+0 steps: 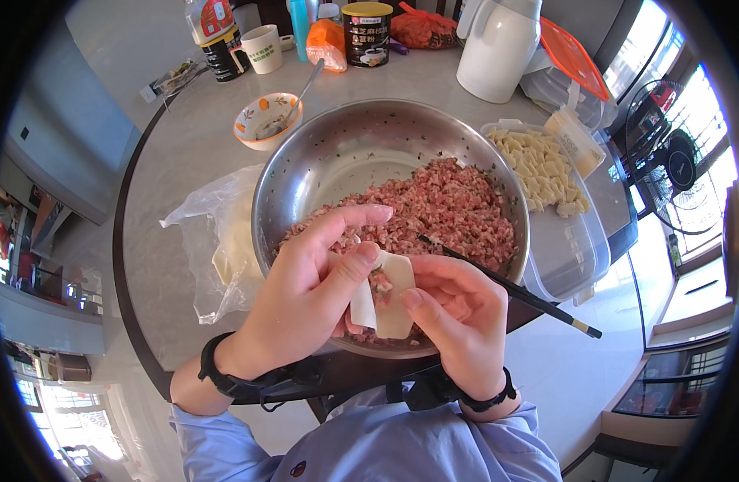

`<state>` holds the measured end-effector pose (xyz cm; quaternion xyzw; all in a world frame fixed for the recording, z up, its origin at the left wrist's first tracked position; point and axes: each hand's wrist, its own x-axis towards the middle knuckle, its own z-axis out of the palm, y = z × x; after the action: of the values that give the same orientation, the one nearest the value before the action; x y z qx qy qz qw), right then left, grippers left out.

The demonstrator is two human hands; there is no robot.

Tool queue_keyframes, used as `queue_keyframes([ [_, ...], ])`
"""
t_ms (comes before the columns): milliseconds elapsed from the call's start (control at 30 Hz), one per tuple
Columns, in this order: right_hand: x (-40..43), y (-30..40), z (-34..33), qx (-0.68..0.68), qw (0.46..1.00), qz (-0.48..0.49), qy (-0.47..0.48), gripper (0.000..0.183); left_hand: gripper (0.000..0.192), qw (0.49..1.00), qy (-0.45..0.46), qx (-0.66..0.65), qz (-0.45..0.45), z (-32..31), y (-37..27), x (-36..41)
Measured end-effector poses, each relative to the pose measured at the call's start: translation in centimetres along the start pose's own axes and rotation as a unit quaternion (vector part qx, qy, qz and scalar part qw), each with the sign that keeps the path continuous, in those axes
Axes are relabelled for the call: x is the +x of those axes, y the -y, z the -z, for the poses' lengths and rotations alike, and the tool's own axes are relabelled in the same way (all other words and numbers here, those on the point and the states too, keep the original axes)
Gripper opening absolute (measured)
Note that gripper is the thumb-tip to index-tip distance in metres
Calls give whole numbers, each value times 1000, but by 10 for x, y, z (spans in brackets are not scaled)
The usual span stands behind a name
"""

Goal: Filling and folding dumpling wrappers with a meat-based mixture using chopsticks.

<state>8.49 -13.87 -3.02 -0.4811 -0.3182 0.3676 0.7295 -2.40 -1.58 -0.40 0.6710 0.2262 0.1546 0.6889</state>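
Observation:
Over the near edge of a large steel bowl (303,156), a dumpling wrapper (398,301) is held between my left hand (321,277) and my right hand (459,301). A dab of meat filling (380,284) lies on it, and the wrapper's left side is folded partly over. My left thumb presses at its upper left; my right thumb and fingers pinch its right side. Minced meat with green bits (447,205) fills the bowl's right and near parts. Black chopsticks (514,289) rest across the bowl's right rim, tips in the meat.
Left of the bowl, wrappers (234,241) lie in a clear plastic bag (191,211). A clear plastic box (562,259) at right holds small folded dumplings (538,165). Behind stand a patterned bowl (249,135) with a spoon (306,90), a mug (264,51), a black can (367,36) and a white jug (496,54).

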Motion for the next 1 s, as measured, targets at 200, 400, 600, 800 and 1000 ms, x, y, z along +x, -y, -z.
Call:
queue_keyframes([
  [200,0,1,5,55,994,-89,20,19,37,1000,17,-2,-6,-3,-8,-5],
  [400,0,-5,-4,-170,969,176,-17,15,36,1000,6,-20,20,-6,-12,-4],
  [600,3,-4,-1,-329,895,299,29,19,35,999,-3,-35,20,-3,-7,-2],
  [800,4,-2,-2,-372,853,361,63,21,34,999,-6,-36,13,-3,-5,-2],
  [1000,3,-2,-5,-356,869,338,56,21,33,999,-11,-30,13,-2,-7,-3],
])
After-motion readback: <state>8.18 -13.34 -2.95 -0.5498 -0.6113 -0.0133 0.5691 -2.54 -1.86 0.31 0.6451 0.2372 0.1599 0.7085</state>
